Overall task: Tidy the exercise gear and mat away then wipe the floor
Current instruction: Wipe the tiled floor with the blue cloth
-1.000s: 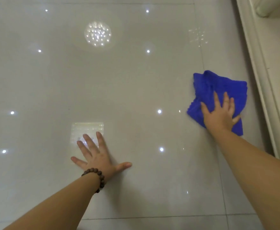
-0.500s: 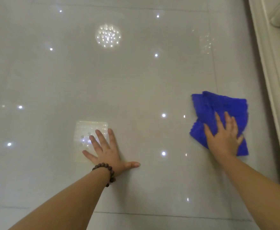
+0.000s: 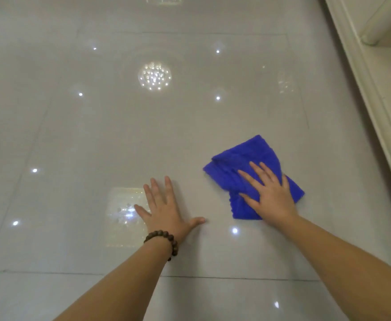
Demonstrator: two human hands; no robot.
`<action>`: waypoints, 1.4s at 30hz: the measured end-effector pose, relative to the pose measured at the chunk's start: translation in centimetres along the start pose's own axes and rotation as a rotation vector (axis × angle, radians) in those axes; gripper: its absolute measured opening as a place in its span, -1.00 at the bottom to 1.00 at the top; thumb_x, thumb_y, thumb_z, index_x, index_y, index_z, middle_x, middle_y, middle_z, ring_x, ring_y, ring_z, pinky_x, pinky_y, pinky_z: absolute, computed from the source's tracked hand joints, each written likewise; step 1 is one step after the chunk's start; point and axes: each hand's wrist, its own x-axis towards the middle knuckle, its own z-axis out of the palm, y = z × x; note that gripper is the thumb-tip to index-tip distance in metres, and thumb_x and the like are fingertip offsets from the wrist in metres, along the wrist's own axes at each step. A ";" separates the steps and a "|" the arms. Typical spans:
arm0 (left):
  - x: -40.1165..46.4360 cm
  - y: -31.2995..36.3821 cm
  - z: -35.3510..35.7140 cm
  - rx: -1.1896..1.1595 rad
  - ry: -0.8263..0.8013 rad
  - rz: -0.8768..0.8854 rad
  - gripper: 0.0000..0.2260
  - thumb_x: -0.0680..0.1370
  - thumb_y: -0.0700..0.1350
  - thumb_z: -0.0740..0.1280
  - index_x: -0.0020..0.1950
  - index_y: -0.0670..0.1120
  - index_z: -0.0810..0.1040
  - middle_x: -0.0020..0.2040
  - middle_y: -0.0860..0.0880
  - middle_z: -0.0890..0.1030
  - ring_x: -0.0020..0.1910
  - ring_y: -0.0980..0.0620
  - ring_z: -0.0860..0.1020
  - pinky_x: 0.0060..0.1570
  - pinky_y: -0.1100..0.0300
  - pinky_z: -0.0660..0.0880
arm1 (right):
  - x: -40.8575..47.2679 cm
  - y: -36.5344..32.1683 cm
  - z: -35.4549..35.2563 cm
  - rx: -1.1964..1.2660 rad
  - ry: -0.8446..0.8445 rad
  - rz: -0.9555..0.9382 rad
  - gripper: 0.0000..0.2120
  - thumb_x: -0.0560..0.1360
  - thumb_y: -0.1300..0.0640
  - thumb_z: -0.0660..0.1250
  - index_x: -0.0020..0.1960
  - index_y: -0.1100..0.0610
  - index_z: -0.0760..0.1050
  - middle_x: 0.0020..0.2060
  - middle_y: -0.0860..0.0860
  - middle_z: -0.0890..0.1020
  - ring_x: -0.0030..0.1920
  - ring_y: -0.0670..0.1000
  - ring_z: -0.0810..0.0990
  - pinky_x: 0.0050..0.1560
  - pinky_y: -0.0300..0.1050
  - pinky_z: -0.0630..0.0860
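**One cloth under the right palm, left hand flat on the tile**

While I am watching from the head view, one blue cloth (image 3: 247,172) is lying rumpled on the glossy grey floor (image 3: 143,140), right of centre and well apart from the cream skirting (image 3: 361,93) running down the right edge. I am seeing the right hand (image 3: 268,193) pressing flat on the cloth's near half, its fingers (image 3: 257,170) straight and spread, not curling round the fabric; the thumb is lying across the cloth toward the left. Blue is showing beyond the fingertips and on both sides of the palm.

Just beside it, the left hand (image 3: 164,209) is resting on bare tile, touching no cloth, fingers stretched out and fanned wide, thumb pointing toward the right hand. One beaded bracelet (image 3: 164,242) is sitting on the left wrist.

I am counting two hands, two bare forearms, one cloth, one bracelet. Ceiling lights are reflecting in the floor as scattered bright dots, with one round cluster (image 3: 154,76) farther off. Thin grout lines are crossing the tile nearest the camera.
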 end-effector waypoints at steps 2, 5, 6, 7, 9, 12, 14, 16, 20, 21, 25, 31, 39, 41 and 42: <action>-2.2 -0.9 1.7 0.050 -0.015 -0.020 0.25 0.18 0.61 0.17 0.43 0.00 -0.56 0.46 -0.14 -0.51 0.45 -0.16 -0.48 0.37 -0.36 -0.23 | -2.8 5.3 -1.2 0.086 0.028 0.424 -0.43 0.51 -0.30 0.07 0.48 -0.18 0.17 0.51 -0.05 0.18 0.50 0.04 0.10 0.35 0.32 0.11; -3.9 -1.9 3.8 0.092 -0.078 -0.012 0.26 0.15 0.65 0.07 0.42 -0.04 -0.57 0.43 -0.15 -0.55 0.43 -0.16 -0.50 0.37 -0.36 -0.27 | -4.0 5.1 -1.9 0.280 0.046 1.126 -0.40 0.55 -0.28 0.02 0.53 -0.11 0.06 0.54 -0.01 0.02 0.53 0.09 -0.07 0.39 0.37 -0.03; -3.9 -2.1 4.1 0.100 -0.077 -0.004 0.25 0.15 0.66 0.06 0.42 -0.04 -0.58 0.43 -0.15 -0.56 0.42 -0.16 -0.51 0.36 -0.35 -0.29 | -3.5 2.7 -1.6 0.263 0.037 1.126 -0.41 0.55 -0.27 0.02 0.53 -0.11 0.06 0.54 -0.01 0.02 0.53 0.10 -0.07 0.38 0.39 -0.02; -3.8 -2.2 4.2 0.100 -0.080 0.000 0.25 0.15 0.65 0.07 0.41 -0.04 -0.59 0.42 -0.15 -0.56 0.42 -0.16 -0.51 0.36 -0.34 -0.30 | -3.0 -0.1 -1.0 0.206 0.052 0.982 -0.42 0.55 -0.25 0.04 0.52 -0.11 0.09 0.54 0.01 0.06 0.52 0.11 -0.02 0.35 0.40 0.03; -3.7 -2.4 4.1 0.097 -0.087 0.011 0.25 0.16 0.65 0.10 0.42 -0.02 -0.58 0.42 -0.13 -0.56 0.42 -0.14 -0.51 0.37 -0.33 -0.30 | -2.3 -6.6 0.6 0.099 0.115 0.470 -0.43 0.49 -0.26 0.10 0.46 -0.12 0.25 0.48 0.03 0.26 0.47 0.13 0.21 0.27 0.40 0.21; -3.8 -3.0 3.9 0.118 -0.079 0.035 0.25 0.04 0.69 -0.06 0.45 0.01 -0.52 0.47 -0.10 -0.50 0.42 -0.10 -0.51 0.38 -0.30 -0.32 | -4.1 -12.4 1.7 -0.026 0.013 -0.162 -0.41 0.44 -0.33 0.06 0.43 -0.20 0.28 0.44 -0.04 0.34 0.44 0.06 0.29 0.25 0.34 0.34; -4.0 -3.3 3.7 0.120 -0.079 0.050 0.23 0.04 0.69 -0.08 0.41 0.02 -0.57 0.46 -0.10 -0.51 0.39 -0.07 -0.53 0.38 -0.29 -0.31 | -5.0 -9.1 1.2 -0.031 0.006 -0.173 -0.42 0.44 -0.34 0.04 0.44 -0.22 0.24 0.46 -0.08 0.31 0.45 0.02 0.21 0.26 0.32 0.35; -4.0 -3.4 3.8 0.114 -0.079 0.055 0.22 0.14 0.66 0.05 0.38 0.02 -0.60 0.44 -0.10 -0.54 0.41 -0.07 -0.52 0.39 -0.30 -0.29 | -7.4 -3.1 0.9 -0.018 0.017 0.114 -0.41 0.45 -0.33 0.04 0.45 -0.20 0.23 0.47 -0.06 0.28 0.46 0.03 0.19 0.28 0.32 0.31; -4.0 -4.0 3.7 0.083 -0.088 0.104 0.19 0.25 0.57 0.20 0.43 0.02 -0.54 0.44 -0.08 -0.54 0.41 -0.06 -0.52 0.37 -0.30 -0.31 | -12.4 5.4 -1.6 0.224 -0.007 0.966 -0.40 0.55 -0.29 -0.01 0.53 -0.12 0.04 0.54 -0.02 0.02 0.52 0.07 -0.03 0.38 0.36 0.08; -4.0 -4.1 3.8 0.062 -0.084 0.114 0.18 0.27 0.54 0.24 0.45 0.02 -0.51 0.46 -0.07 -0.52 0.42 -0.05 -0.51 0.38 -0.29 -0.31 | -12.5 4.6 -1.9 0.255 -0.014 1.098 -0.38 0.55 -0.29 -0.02 0.54 -0.11 0.00 0.55 -0.02 -0.02 0.52 0.07 -0.08 0.39 0.36 0.03; -4.2 -4.6 3.9 -0.009 -0.025 0.138 0.11 0.35 0.42 0.32 0.53 -0.01 -0.38 0.51 -0.05 -0.43 0.48 -0.06 -0.42 0.40 -0.24 -0.31 | -10.2 -6.8 0.7 0.158 0.037 0.690 -0.44 0.55 -0.24 0.09 0.51 -0.13 0.14 0.52 0.02 0.14 0.51 0.12 0.08 0.32 0.36 0.16; -5.5 -8.0 3.6 -0.098 0.140 0.092 0.04 0.40 0.37 0.31 0.56 -0.07 -0.26 0.54 -0.08 -0.34 0.51 -0.08 -0.35 0.46 -0.14 -0.22 | -11.8 -6.9 1.3 0.010 -0.055 -0.005 -0.43 0.50 -0.36 -0.01 0.48 -0.25 0.11 0.51 -0.10 0.17 0.51 -0.01 0.09 0.37 0.28 0.20; -9.4 -17.8 4.1 -0.064 0.297 -0.290 0.06 0.38 0.49 0.13 0.55 -0.19 -0.22 0.57 -0.19 -0.20 0.54 -0.13 -0.22 0.47 -0.20 -0.14 | -12.1 -11.0 0.8 0.084 -0.031 0.507 -0.40 0.55 -0.28 0.03 0.53 -0.15 0.01 0.54 -0.01 0.03 0.53 0.07 -0.04 0.40 0.32 0.06; -10.5 -19.8 4.6 -0.090 0.291 -0.370 0.08 0.36 0.51 0.09 0.55 -0.20 -0.21 0.57 -0.18 -0.18 0.55 -0.11 -0.21 0.47 -0.19 -0.16 | -12.5 -16.7 2.3 0.056 0.012 0.024 -0.41 0.51 -0.29 0.09 0.50 -0.15 0.14 0.51 0.01 0.18 0.51 0.10 0.13 0.38 0.30 0.10; -11.1 -20.8 4.9 -0.115 0.295 -0.413 0.07 0.36 0.51 0.08 0.55 -0.21 -0.21 0.57 -0.18 -0.18 0.55 -0.11 -0.21 0.47 -0.19 -0.17 | -12.5 -18.7 2.7 0.017 -0.025 -0.269 -0.40 0.49 -0.31 0.10 0.48 -0.17 0.18 0.50 -0.01 0.23 0.49 0.10 0.18 0.39 0.30 0.14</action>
